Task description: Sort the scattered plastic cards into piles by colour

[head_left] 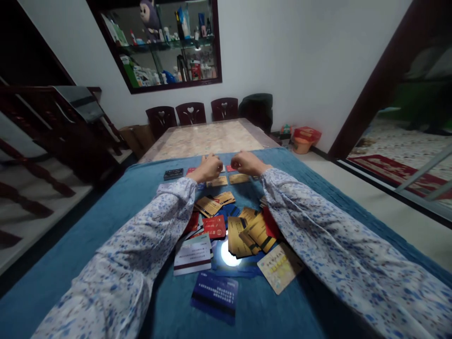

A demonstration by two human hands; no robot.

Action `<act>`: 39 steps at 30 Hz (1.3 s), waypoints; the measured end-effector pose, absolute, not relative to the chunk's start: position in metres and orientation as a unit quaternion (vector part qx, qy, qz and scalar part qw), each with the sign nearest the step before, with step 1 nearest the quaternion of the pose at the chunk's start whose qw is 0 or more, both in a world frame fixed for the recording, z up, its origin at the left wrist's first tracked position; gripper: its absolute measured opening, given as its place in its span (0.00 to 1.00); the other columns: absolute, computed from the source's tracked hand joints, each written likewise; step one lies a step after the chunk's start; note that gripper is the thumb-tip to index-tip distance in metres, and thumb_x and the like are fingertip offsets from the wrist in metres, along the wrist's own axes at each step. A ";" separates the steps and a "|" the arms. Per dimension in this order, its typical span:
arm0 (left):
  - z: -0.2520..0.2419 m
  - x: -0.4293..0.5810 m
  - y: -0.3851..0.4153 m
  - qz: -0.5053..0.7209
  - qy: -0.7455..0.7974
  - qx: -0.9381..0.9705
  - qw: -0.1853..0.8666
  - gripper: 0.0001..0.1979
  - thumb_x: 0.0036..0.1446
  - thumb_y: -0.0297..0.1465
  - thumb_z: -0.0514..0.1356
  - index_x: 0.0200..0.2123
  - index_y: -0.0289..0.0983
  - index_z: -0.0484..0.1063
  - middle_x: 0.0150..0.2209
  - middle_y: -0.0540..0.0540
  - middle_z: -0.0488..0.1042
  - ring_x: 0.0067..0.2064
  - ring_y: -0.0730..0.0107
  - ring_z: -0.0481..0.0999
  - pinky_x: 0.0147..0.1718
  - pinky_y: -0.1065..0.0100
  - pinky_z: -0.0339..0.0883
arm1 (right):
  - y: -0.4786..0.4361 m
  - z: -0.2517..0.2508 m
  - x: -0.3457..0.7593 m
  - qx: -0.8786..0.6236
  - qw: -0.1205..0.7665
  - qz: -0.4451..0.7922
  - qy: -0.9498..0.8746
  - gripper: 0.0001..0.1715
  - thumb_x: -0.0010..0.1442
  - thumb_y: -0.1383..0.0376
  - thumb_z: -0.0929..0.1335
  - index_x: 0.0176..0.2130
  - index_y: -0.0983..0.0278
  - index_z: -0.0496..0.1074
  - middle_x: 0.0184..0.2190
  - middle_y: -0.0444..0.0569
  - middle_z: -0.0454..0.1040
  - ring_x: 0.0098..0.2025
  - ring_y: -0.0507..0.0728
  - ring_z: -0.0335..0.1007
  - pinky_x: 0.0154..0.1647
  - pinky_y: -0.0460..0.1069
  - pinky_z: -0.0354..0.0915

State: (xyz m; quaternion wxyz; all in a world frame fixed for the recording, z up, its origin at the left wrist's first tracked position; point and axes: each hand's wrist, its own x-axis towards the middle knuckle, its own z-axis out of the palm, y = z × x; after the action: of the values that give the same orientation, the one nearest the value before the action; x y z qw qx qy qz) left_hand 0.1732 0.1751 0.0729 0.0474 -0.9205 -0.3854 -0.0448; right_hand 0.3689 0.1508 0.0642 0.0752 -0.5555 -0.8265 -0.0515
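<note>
Both my hands reach out over the far part of the blue cloth, above rows of plastic cards. My left hand (210, 166) is closed, its fingers curled over a pale card whose edge barely shows. Just right of it, my right hand (246, 163) is also closed, beside a red card (230, 168). What either hand grips is hidden by the fingers. Nearer than the hands lie two gold cards (239, 178) side by side. A dark stack of cards (173, 174) sits left of my left hand. Between my forearms is a loose pile of gold cards (237, 238), red cards (214, 227) and blue cards.
Closest to me lie a dark blue card (215, 295), a white card (193, 254) and a beige card (280, 267). The blue cloth (116, 226) covers the near table; bare tabletop (215, 135) shows beyond. Chairs (191, 113) stand at the far end.
</note>
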 end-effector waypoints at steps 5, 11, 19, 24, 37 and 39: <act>0.073 0.151 0.152 -0.043 -0.391 -0.918 0.050 0.16 0.59 0.25 0.54 0.37 0.36 0.83 0.47 0.33 0.79 0.57 0.46 0.69 0.52 0.48 0.61 | 0.126 0.069 0.345 -0.548 0.096 -0.049 -0.830 0.20 0.60 0.73 0.67 0.47 0.62 0.84 0.45 0.52 0.84 0.50 0.60 0.73 0.43 0.49 0.61; 0.069 0.122 0.129 -0.050 -0.406 -0.911 0.047 0.13 0.59 0.24 0.55 0.35 0.36 0.82 0.45 0.35 0.80 0.56 0.47 0.69 0.50 0.50 0.61 | 0.106 0.067 0.320 -0.530 0.111 -0.052 -0.839 0.18 0.61 0.73 0.67 0.45 0.62 0.83 0.46 0.53 0.82 0.50 0.61 0.71 0.43 0.49 0.59; 0.047 0.074 0.119 -0.103 -0.419 -0.902 0.033 0.12 0.59 0.26 0.56 0.32 0.36 0.81 0.42 0.37 0.79 0.53 0.47 0.68 0.47 0.50 0.61 | 0.097 0.053 0.297 -0.499 0.121 -0.028 -0.858 0.15 0.63 0.72 0.68 0.44 0.63 0.83 0.44 0.54 0.82 0.47 0.60 0.69 0.44 0.50 0.58; 0.038 0.048 0.109 -0.120 -0.434 -0.893 0.020 0.10 0.58 0.26 0.58 0.31 0.38 0.81 0.41 0.39 0.79 0.53 0.49 0.67 0.50 0.49 0.60 | 0.093 0.048 0.286 -0.475 0.128 -0.027 -0.870 0.14 0.61 0.74 0.68 0.42 0.65 0.83 0.42 0.55 0.82 0.44 0.60 0.69 0.47 0.51 0.58; 0.021 0.008 0.056 -0.157 -0.429 -0.889 -0.023 0.09 0.63 0.29 0.59 0.35 0.38 0.81 0.45 0.40 0.79 0.57 0.48 0.66 0.54 0.46 0.61 | 0.065 0.045 0.261 -0.450 0.133 -0.001 -0.883 0.11 0.64 0.70 0.70 0.43 0.63 0.83 0.44 0.55 0.80 0.48 0.61 0.68 0.48 0.51 0.58; 0.019 0.004 0.049 -0.157 -0.422 -0.892 -0.032 0.10 0.64 0.30 0.58 0.36 0.39 0.80 0.46 0.40 0.80 0.58 0.47 0.66 0.55 0.45 0.60 | 0.062 0.044 0.258 -0.439 0.134 0.002 -0.888 0.11 0.63 0.68 0.70 0.44 0.63 0.83 0.43 0.55 0.80 0.49 0.62 0.67 0.47 0.52 0.58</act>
State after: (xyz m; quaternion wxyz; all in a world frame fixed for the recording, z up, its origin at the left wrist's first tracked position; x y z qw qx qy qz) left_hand 0.0040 0.0495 0.0194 -0.0323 -0.8924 -0.4220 -0.1567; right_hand 0.2581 0.0619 0.0443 0.1342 -0.4391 -0.8884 0.0022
